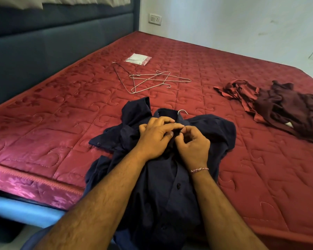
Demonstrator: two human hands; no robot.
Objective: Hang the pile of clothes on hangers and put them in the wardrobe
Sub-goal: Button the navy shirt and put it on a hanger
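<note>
— What is on the bed?

— A dark navy button-up shirt (163, 170) lies front-up on a red quilted mattress (61, 123), its lower half draped over the near edge. The curved hook of a silver wire hanger (182, 112) pokes out just past the collar, the rest of it hidden inside the shirt.

— And the hands?

— Both meet at the shirt's placket just below the collar. The left hand (154, 138) lies over the cloth with fingers curled, thumb and fingertips pinching the fabric. The right hand (192, 141), a red-and-white thread bracelet (199, 170) at its wrist, pinches the opposite edge of the same opening. So each grip is closed on the shirt, the two touching fingertip to fingertip. Whether a button sits between them cannot be told.

— Where are the other clothes?

— A crumpled heap of maroon and rust-red garments (278, 103) lies well apart, to the right on the mattress.

— More hangers?

— A loose tangle of thin silver wire hangers (152, 80) rests farther up the bed, beyond the shirt. Just past it lies a small white and pink plastic packet (138, 59).

— The surroundings?

— A dark blue padded headboard (43, 42) runs along the left, and a white wall switch plate (154, 19) is set in the pale wall behind. No wardrobe is in view.
</note>
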